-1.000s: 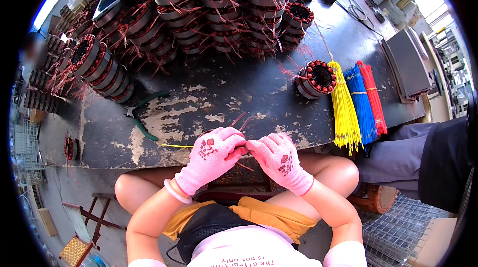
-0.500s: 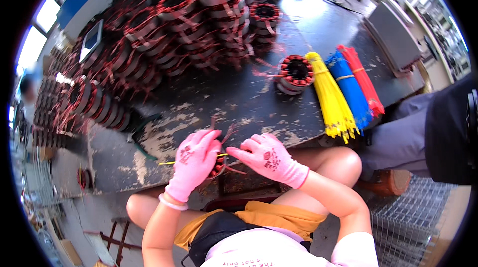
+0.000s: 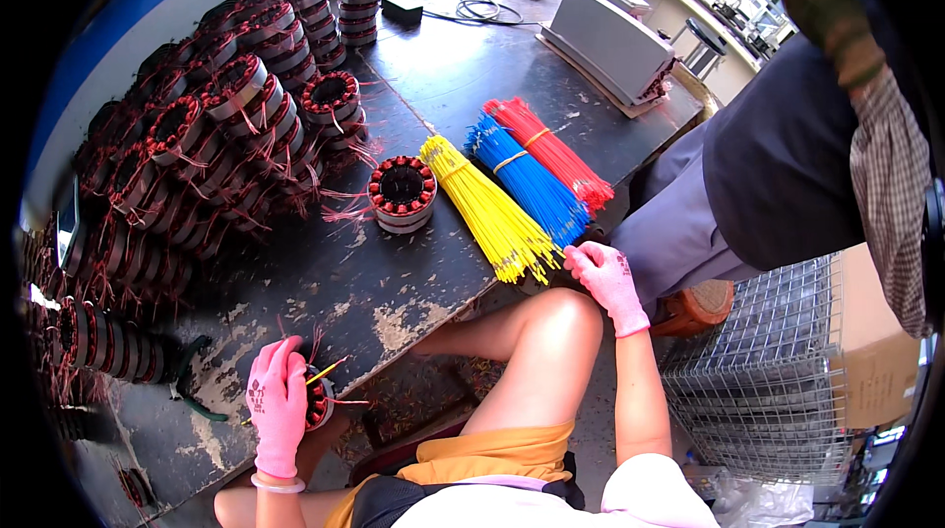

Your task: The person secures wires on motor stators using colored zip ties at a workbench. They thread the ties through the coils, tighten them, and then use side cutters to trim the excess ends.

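Note:
My left hand [image 3: 278,400], in a pink glove, is closed round a motor stator [image 3: 317,404] with red windings at the table's front edge. A yellow wire [image 3: 333,368] lies across the stator and passes under the fingers; most of the stator's far side is hidden by the glove. Over to the right, my right hand [image 3: 608,282], also gloved in pink, pinches at the near ends of a bundle of blue wires [image 3: 527,179]. Beside that bundle lie a bundle of yellow wires [image 3: 482,203] and one of red wires [image 3: 551,154]. Another stator [image 3: 402,195] stands left of the yellow bundle.
Many stators [image 3: 236,85] are stacked along the table's left and back. A green-handled tool [image 3: 187,380] lies at the left. Grey panels [image 3: 610,41] and black cables [image 3: 463,1] are farther back. Another person's leg [image 3: 778,164] and sleeve [image 3: 891,184] are close at right, above a wire cage [image 3: 758,371].
My right hand has left the stator and reached right to the blue wires' ends. My left hand still holds the stator. The view has turned right, and another person's arm now shows.

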### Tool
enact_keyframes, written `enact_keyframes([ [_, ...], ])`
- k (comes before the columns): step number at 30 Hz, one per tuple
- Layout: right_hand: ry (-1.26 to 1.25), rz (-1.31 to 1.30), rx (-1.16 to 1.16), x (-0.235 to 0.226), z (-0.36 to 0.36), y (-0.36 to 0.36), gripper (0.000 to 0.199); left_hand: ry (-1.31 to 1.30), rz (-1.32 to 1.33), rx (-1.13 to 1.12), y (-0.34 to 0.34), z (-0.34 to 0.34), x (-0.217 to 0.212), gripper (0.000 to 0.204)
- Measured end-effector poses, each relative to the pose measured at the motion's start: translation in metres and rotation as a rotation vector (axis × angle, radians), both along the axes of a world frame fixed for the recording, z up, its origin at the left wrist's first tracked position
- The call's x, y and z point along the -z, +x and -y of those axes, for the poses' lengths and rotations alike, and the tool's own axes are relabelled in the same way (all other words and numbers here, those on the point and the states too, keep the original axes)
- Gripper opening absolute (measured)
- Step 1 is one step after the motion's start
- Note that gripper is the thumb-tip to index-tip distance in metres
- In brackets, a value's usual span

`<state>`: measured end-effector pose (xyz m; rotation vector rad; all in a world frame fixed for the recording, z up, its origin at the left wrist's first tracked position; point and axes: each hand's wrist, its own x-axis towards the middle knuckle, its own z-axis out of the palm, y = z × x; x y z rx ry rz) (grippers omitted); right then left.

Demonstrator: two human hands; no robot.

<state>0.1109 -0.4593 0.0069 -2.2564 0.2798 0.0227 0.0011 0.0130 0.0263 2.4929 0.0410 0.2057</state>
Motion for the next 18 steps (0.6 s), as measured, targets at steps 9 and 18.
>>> enact_keyframes([
  [9,0.307,0.280,-0.102,-0.100,-0.072,-0.055,0.018,0.306,0.356,0.079,-0.004,0.013,-0.027,0.052],
  [18,0.478,0.443,-1.039,-0.121,-0.202,-0.075,0.009,0.410,0.820,0.415,-0.010,0.044,-0.097,0.022],
])
